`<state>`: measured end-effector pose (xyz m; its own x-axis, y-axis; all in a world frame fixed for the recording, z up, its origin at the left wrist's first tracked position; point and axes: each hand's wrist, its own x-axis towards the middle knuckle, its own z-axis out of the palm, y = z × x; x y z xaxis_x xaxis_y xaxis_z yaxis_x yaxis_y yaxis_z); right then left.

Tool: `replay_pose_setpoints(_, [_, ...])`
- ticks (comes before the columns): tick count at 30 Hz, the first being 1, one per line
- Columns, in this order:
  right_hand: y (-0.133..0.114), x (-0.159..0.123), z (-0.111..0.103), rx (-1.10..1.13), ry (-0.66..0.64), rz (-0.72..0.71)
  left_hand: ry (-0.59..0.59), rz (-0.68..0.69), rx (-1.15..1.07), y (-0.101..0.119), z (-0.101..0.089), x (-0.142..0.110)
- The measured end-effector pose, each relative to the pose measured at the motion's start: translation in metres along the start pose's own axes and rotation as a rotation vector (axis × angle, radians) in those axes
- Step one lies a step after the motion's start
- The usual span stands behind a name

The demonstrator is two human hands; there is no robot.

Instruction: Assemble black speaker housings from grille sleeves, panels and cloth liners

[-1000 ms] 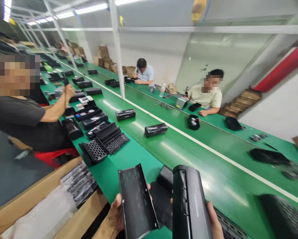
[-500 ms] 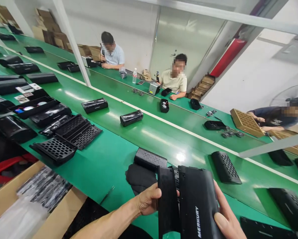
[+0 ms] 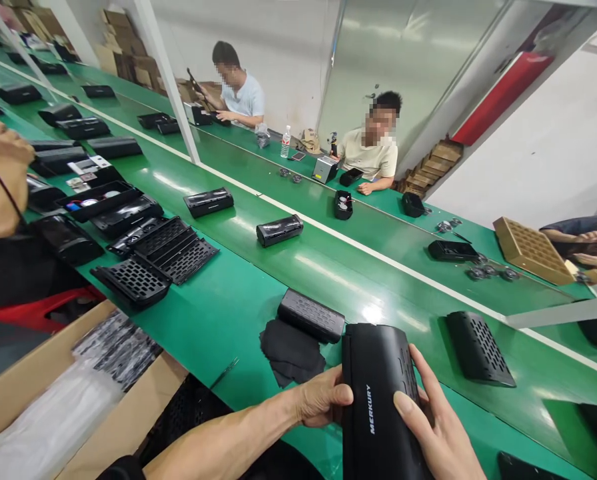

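Black speaker housing [image 3: 378, 393] gripped between left hand [image 3: 323, 400] and right hand [image 3: 431, 427]; long axis points away from the person, above the desk [image 3: 228, 313].

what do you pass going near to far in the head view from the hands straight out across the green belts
Black Merkury speaker housing held in both hands → black cloth → perforated black grille → wrapped black speaker → white belt divider line → small grey box → seated person in cream shirt

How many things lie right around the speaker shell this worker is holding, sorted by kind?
Black speaker shell marked MERKURY, held by left hand and right hand: 1
Perforated grille panels on the green belt, one beyond the shell, one to its right: 2
Black cloth pieces: 1 pile
Total: 4
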<state>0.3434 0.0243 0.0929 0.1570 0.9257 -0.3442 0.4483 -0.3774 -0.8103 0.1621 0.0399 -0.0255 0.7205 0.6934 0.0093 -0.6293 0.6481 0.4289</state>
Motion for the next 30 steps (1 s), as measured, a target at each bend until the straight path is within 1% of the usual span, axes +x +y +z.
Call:
replay_pose_setpoints(3, [0.006,0.006,0.003,-0.042,0.000,-0.041,0.036,-0.015,-0.006,0.001,-0.002,0.002])
replay_pose_setpoints(5, [0.006,0.007,0.004,-0.050,0.003,-0.062,0.036,-0.042,0.005,0.000,-0.004,0.003])
replay_pose_setpoints(9, [0.009,0.006,0.001,-0.076,-0.029,-0.035,0.039,-0.081,0.056,-0.003,-0.006,0.004])
replay_pose_setpoints(13, [0.015,0.007,-0.005,-0.092,-0.040,-0.021,0.100,-0.015,0.159,-0.006,0.004,0.007])
replay_pose_setpoints(15, [0.015,0.007,-0.007,-0.093,-0.030,-0.030,0.102,0.023,0.194,-0.005,0.010,0.009])
replay_pose_setpoints(17, [0.012,0.005,-0.007,-0.098,-0.027,-0.033,0.088,0.027,0.221,-0.001,0.014,0.010])
replay_pose_setpoints(20, [0.008,0.003,-0.006,-0.116,-0.028,-0.032,0.069,0.028,0.275,0.006,0.015,0.011])
replay_pose_setpoints(23, [0.009,0.001,-0.004,-0.152,-0.033,-0.040,0.074,0.061,0.348,0.010,0.012,0.011])
replay_pose_setpoints(26, [0.013,0.001,0.001,-0.162,-0.021,-0.037,0.071,0.082,0.318,0.008,0.011,0.013])
replay_pose_setpoints(30, [0.011,0.010,0.002,-0.130,-0.001,-0.071,0.076,0.083,0.224,0.004,0.018,0.019])
